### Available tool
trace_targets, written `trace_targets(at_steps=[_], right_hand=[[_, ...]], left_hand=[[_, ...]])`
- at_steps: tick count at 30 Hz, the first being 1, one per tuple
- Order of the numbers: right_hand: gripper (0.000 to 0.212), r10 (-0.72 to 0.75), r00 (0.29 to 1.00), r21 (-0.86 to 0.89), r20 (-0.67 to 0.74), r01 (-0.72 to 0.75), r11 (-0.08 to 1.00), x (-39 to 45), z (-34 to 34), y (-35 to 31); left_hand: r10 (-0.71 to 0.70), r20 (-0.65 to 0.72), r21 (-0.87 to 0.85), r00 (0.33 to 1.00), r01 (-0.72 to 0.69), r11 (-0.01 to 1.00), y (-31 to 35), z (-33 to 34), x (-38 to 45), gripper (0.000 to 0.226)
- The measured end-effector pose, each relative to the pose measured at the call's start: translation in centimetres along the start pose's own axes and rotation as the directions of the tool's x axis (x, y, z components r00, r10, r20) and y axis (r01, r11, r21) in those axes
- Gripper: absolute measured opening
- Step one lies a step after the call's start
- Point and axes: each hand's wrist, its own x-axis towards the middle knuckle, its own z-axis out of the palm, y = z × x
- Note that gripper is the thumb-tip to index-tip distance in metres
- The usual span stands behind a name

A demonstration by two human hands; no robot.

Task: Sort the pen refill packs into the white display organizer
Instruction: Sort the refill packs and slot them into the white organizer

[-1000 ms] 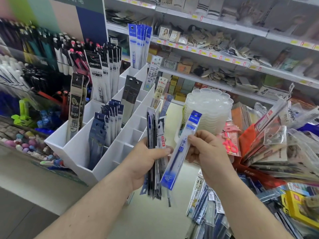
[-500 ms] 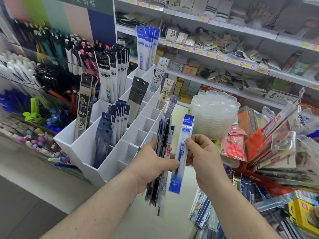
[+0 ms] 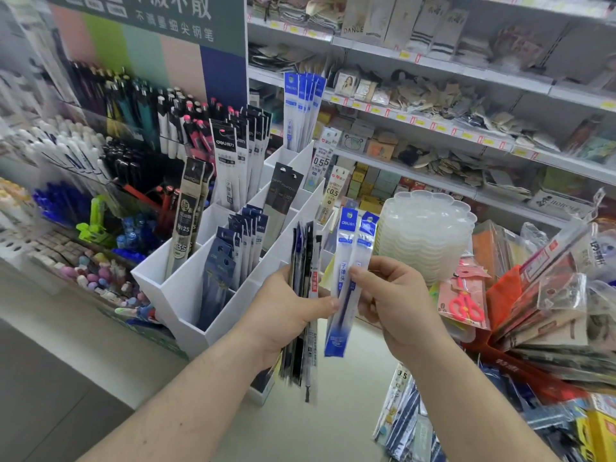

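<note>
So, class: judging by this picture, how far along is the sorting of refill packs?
Partway. Done: several compartments of the white organizer already hold packs. In hand: the left hand grips a mixed bundle, while the right hand pinches two blue packs. Left: those, plus loose packs lying at lower right.

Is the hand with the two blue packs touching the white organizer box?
Apart. The head view shows the right hand pinching the blue packs in the air, with open space between it and the white organizer, which stands further left.
</note>
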Motion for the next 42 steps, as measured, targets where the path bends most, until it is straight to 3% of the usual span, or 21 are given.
trace_targets(at_steps=[5, 12, 21, 26, 34, 37, 42], right_hand=[[0.006, -0.032, 0.999, 0.015, 0.038, 0.031, 0.999, 0.5, 0.4, -0.8], [0.007, -0.028, 0.976, -0.115, 0.215, 0.054, 0.992, 1.6, 0.7, -4.0], [0.006, -0.070, 0.985, 0.004, 0.160, 0.071, 0.997, 3.6, 2.8, -7.4], [0.019, -0.072, 0.980, -0.140, 0.184, 0.099, 0.985, 4.4, 3.4, -8.2], [0.010, -0.191, 0.974, 0.049, -0.119, 0.198, 0.979, 11.1, 3.8, -11.5], [0.004, -0.277, 0.938, -0.039, -0.206, 0.276, 0.961, 13.9, 5.1, -11.8], [0.009, -0.398, 0.897, -0.233, -0.195, 0.352, 0.907, 16.8, 7.3, -12.0]], left_hand=[[0.032, -0.020, 0.007, 0.999, -0.032, 0.999, 1.7, -0.1, -0.4, 0.031], [0.126, -0.013, 0.150, 0.992, -0.123, 0.981, 5.2, -0.6, -0.1, 0.030], [0.223, -0.103, 0.114, 0.969, -0.212, 0.971, 8.5, -1.0, 0.3, 0.030], [0.230, -0.173, 0.139, 0.958, -0.207, 0.968, 9.1, -1.5, 0.3, 0.027], [0.294, -0.337, 0.085, 0.895, -0.282, 0.956, 10.6, -2.9, 0.2, 0.023], [0.295, -0.343, 0.063, 0.892, -0.292, 0.954, 11.0, -3.1, 0.2, 0.031], [0.283, -0.335, 0.061, 0.899, -0.279, 0.958, 11.2, -3.7, 0.4, 0.033]])
